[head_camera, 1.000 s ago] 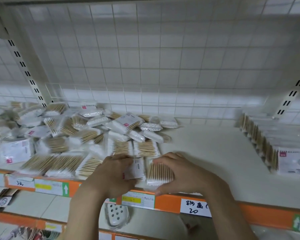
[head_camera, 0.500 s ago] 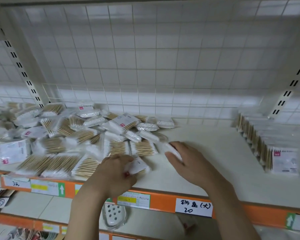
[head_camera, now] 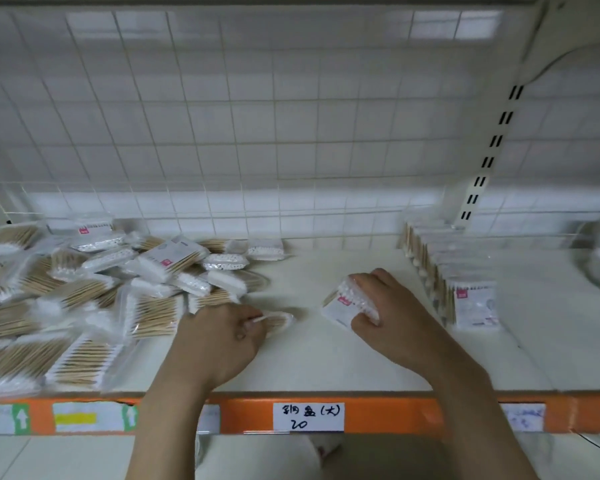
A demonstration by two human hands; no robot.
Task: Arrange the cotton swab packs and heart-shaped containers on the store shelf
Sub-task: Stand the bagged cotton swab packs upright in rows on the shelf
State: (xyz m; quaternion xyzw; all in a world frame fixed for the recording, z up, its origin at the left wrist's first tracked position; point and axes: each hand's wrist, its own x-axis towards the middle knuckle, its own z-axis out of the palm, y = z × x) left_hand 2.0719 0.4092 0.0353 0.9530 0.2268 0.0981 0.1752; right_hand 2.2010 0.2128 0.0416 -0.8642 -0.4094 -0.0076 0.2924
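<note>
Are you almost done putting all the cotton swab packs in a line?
Not yet. Done: a neat row of packs stands at the right. In hand: the right hand grips one pack, the left hand grips another pack. Left: a big jumbled pile lies on the shelf.
</note>
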